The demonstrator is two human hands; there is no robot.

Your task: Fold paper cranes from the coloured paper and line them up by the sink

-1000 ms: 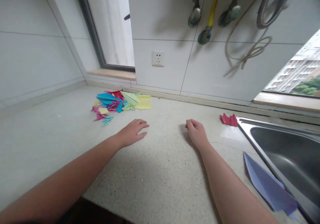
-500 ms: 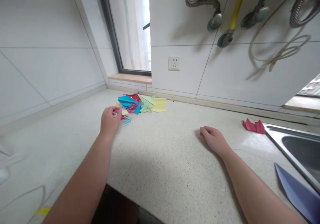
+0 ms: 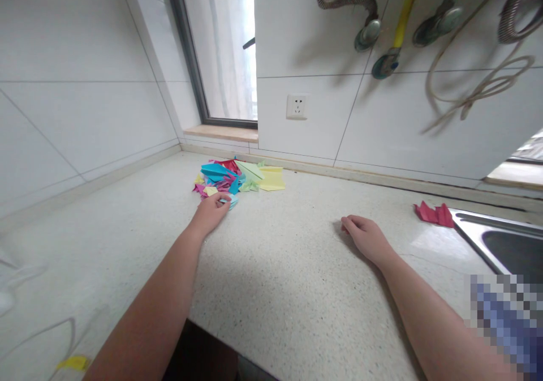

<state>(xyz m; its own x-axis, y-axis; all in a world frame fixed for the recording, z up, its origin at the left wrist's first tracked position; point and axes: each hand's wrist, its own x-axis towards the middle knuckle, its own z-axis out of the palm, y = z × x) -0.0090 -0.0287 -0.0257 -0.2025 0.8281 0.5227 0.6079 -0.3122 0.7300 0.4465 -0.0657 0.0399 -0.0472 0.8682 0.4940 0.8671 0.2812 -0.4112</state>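
Observation:
My left hand (image 3: 212,214) is at the front edge of a pile of colored folded papers, its fingers pinched on a light-blue folded paper (image 3: 231,201). Just behind it lie a small pale yellow paper (image 3: 210,191), a blue paper plane (image 3: 215,171) and magenta pieces (image 3: 199,189). A pale green folded paper (image 3: 250,170) and a yellow paper (image 3: 272,178) form the pile's right side. My right hand (image 3: 360,235) rests on the counter well apart from the pile, with fingers curled in and nothing visible in them.
The speckled counter (image 3: 271,279) runs along a tiled wall with a socket (image 3: 297,107). At right are a red folded paper (image 3: 435,214) by the metal sink (image 3: 470,228) and a pixelated blue-purple shape (image 3: 504,324). Hoses and valves (image 3: 367,34) hang above.
My left hand has moved right and slightly toward me, from the pile's left edge to the light-blue paper, which has shifted right. My right hand stays in place.

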